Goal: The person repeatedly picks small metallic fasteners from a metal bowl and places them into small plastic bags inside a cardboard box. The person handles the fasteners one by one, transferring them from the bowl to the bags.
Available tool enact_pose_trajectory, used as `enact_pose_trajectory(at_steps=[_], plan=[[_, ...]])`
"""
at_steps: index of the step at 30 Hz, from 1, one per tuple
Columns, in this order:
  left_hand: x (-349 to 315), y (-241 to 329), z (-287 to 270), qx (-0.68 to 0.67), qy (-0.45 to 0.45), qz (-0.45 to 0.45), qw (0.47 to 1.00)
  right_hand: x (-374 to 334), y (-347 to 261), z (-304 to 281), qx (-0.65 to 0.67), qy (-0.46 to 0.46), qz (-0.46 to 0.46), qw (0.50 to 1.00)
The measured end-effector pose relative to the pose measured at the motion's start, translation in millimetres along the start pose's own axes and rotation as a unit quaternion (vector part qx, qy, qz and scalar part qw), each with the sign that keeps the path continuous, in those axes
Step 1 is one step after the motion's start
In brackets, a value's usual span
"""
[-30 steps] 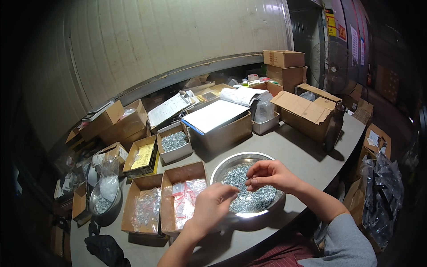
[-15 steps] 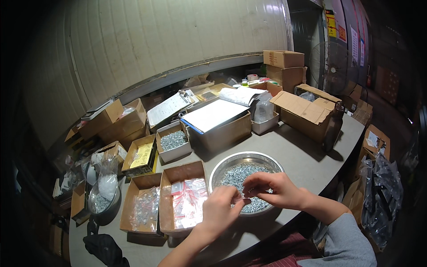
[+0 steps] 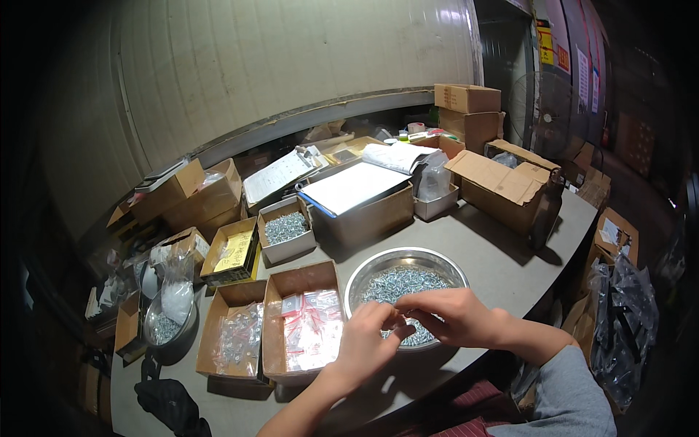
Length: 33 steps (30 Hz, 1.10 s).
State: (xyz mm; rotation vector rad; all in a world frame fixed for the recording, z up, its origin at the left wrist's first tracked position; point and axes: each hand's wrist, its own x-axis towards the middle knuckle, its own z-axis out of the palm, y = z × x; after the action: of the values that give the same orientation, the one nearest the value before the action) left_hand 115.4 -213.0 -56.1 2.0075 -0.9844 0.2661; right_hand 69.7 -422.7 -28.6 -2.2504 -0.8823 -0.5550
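Both hands meet over the near half of a round steel bowl (image 3: pixel 460 272), which holds a heap of small silvery screws (image 3: pixel 404 280). My left hand (image 3: pixel 366 339) is closed, thumb and fingers pinched together at the bowl's near left rim. Coming in from the right, my right hand (image 3: pixel 453 317) has its fingers curled against the left fingertips. Whatever lies between the fingertips is hidden by the fingers. Left of the bowl is a cardboard box of small clear bags with red edges (image 3: pixel 314 324). Beside it, another box contains clear bags with small metal parts (image 3: pixel 238 339).
Behind the bowl stand a white box of screws (image 3: pixel 286 227), a box with a yellow label (image 3: pixel 234 251) and a large carton under a clipboard (image 3: pixel 353 188). An open carton (image 3: pixel 499 189) stands at far right. A metal pan (image 3: pixel 169 328) and black cloth (image 3: pixel 171 408) are at left.
My right hand has come in closer to the left, and their fingertips now overlap. The small clear piece glimpsed at the left fingertips is now hidden.
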Motion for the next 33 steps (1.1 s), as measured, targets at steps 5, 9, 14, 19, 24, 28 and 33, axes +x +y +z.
enact_pose_trajectory(at_steps=[5, 9, 14, 19, 24, 28, 33], plan=[[1, 0, 0, -0.035, -0.018, -0.021, 0.999, 4, -3, 0, -0.051, -0.009, -0.026, 0.998], [1, -7, 2, -0.026, -0.007, 0.009, 1.000, 8, -8, 0, -0.060, -0.019, -0.028, 0.998], [3, 0, -1, -0.046, -0.028, -0.033, 0.998, 6, -9, -1, -0.047, -0.038, -0.002, 0.998], [5, 2, -7, -0.096, -0.026, -0.031, 0.995, 11, 1, -12, -0.009, -0.080, -0.023, 0.996], [6, 2, -12, -0.174, -0.007, -0.053, 0.983, 11, 14, -16, 0.040, -0.129, 0.029, 0.990], [9, 9, -23, -0.234, -0.008, -0.128, 0.964, 14, 12, -17, 0.063, -0.085, 0.079, 0.991], [9, 8, -29, -0.219, -0.011, -0.130, 0.967, 21, 4, -17, 0.157, -0.088, 0.138, 0.974]])
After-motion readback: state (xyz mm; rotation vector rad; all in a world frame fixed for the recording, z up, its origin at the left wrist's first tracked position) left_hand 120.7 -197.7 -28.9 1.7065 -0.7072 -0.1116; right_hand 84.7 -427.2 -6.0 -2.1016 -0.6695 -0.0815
